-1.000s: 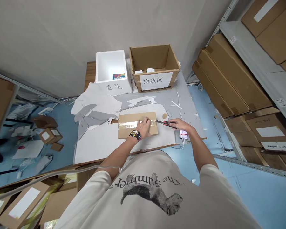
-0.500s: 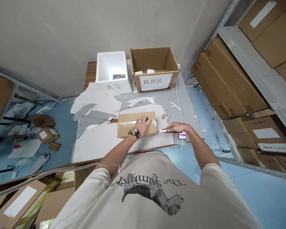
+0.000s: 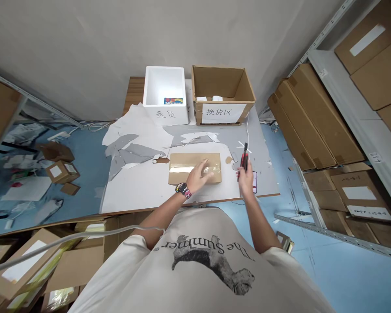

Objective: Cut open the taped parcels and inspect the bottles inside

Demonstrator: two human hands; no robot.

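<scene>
A flat cardboard parcel (image 3: 182, 167) lies on white paper on the table, with a band of clear tape across it. My left hand (image 3: 199, 172) rests open on the parcel's right half, wearing a dark wristwatch. My right hand (image 3: 246, 182) is to the right of the parcel and apart from it. It is shut on a red-and-black box cutter (image 3: 244, 156), held upright. A phone (image 3: 254, 181) lies partly hidden just behind my right hand.
At the table's far end stand a white foam box (image 3: 164, 89) and an open cardboard box (image 3: 218, 89) with a paper label. A white cable runs along the table. Shelves of cartons (image 3: 316, 117) stand to the right; small boxes lie on the blue floor at left.
My right hand has lifted the box cutter from beside the parcel and turned it from flat to upright. My left hand stays on the parcel, its fingers now more spread.
</scene>
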